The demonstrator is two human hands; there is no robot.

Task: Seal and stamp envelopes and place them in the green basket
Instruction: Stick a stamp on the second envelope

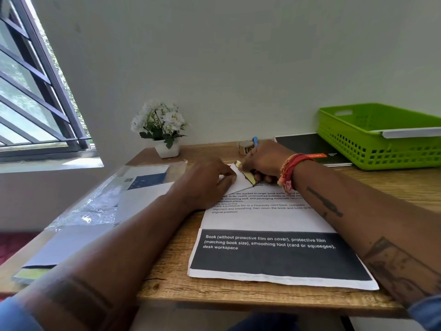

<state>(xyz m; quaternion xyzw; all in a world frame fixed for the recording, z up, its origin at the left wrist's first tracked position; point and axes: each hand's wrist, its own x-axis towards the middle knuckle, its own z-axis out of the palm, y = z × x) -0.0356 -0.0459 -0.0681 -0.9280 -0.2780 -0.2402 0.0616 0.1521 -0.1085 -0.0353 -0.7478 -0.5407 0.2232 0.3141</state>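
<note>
Printed sheets point(269, 249), nearest of all, lie flat on the wooden desk point(393, 187), and both forearms reach over them toward twelve o'clock.

Biggest risk, as I judge it: the green basket point(372, 137) sits well apart at two o'clock, already carrying a white envelope across its rim, so the finished piece must travel over the dark notebook point(310, 146) and could snag or slide off that rim if dropped carelessly. Next risk: the loose stack of envelopes in clear wrapping point(100, 199) at nine o'clock is slippery and lies near the left elbow; a sweep of the arm could push it off the desk edge. Smallest and most likely: the envelope point(238, 181) being worked has its flap open with a yellow-green adhesive strip showing, and if the flap is pressed down skewed the strip would grab crooked and crease.

That envelope lies at twelve o'clock, between the two hands. Left hand point(205, 180) rests on top of its near left part, fingers curled down against the paper, pinning it. Right hand point(265, 161), at one o'clock of the envelope, has fingertips pinched together at the strip's far end; whether it holds the strip's backing or the flap itself I cannot tell. Just beyond stand a tape roll point(245, 146) and a blue pen point(255, 140).
</note>
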